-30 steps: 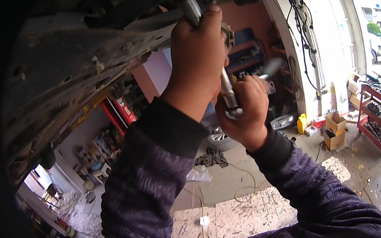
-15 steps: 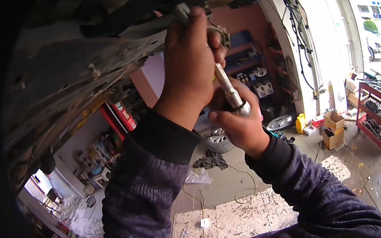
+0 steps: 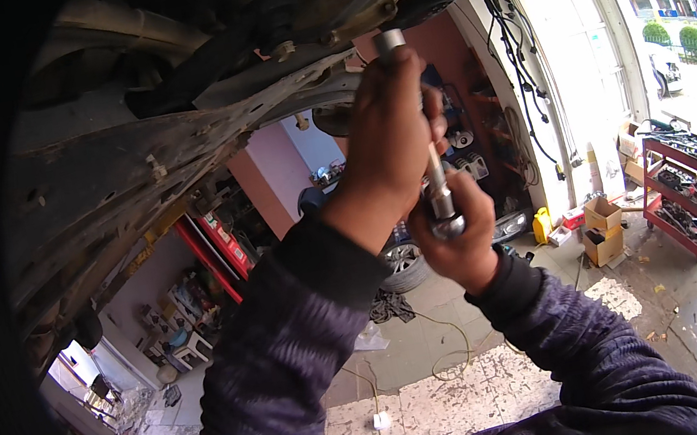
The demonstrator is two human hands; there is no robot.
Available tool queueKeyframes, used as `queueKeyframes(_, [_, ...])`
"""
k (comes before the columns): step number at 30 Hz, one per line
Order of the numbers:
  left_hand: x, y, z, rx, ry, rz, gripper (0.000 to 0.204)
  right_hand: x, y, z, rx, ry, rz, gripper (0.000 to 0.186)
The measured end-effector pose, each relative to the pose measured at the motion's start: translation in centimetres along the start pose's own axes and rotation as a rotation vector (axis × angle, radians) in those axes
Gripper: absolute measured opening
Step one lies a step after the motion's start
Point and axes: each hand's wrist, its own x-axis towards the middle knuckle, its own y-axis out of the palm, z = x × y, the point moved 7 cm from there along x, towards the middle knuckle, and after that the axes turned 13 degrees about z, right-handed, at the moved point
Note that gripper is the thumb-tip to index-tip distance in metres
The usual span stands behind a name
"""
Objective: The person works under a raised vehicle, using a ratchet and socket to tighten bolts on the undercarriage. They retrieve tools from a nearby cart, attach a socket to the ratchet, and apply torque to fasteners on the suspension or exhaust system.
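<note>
socket extension [image 3: 434, 168], frame centre: rigid, slick steel | left hand [image 3: 390, 132] clasps upper shaft | right hand [image 3: 461, 240] clasps lower end | best held low

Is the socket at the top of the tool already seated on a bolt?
No: the socket sticks up bare above the left hand, short of the underbody.

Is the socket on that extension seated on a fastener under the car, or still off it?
Off it: the socket tops the left hand, below the underbody.
</note>
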Motion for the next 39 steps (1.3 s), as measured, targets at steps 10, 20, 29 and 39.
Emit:
queueKeyframes(10, [7.0,1.9,0.3,-0.076,0.030,0.103,0.039,4.7,-7.8,-2.8,-0.329,0.012,0.071,0.024])
queueKeyframes(20, [4.5,1.0,2.0,0.071,-0.137,0.330,0.041,5.1,-6.8,-4.2,0.050,0.323,0.119,0.019])
queueKeyframes(29, [4.6,0.6,1.8,0.344,-0.049,0.246,0.032,5.0,-6.0,-4.5,-0.042,0.210,-0.005,0.015])
queueKeyframes(39, [5.0,1.4,2.1,0.196,-0.060,0.254,0.027,4.1,-4.7,-5.9,0.419,0.390,0.064,0.016])
